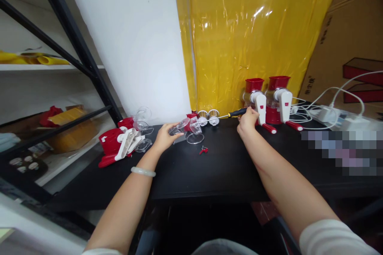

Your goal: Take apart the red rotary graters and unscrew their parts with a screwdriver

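My left hand (166, 137) is closed around a clear plastic grater body (195, 128), which lies tilted on the black table. In my right hand (248, 122) is the dark handle of a screwdriver (231, 114). Its long thin shaft points left, and the tip reaches the clear body; whether it meets a screw is too small to tell. Small red parts with screws (203, 150) lie on the table just in front of the body. Two metal grater drums (213, 116) with white ends stand behind the screwdriver shaft.
Two assembled red and white rotary graters (280, 97) stand at the back right, beside white cables and a power strip (344, 117). More red, white and clear grater parts (115, 141) are piled on the left of the table (191, 179). A black-framed shelf (80, 48) rises at the left.
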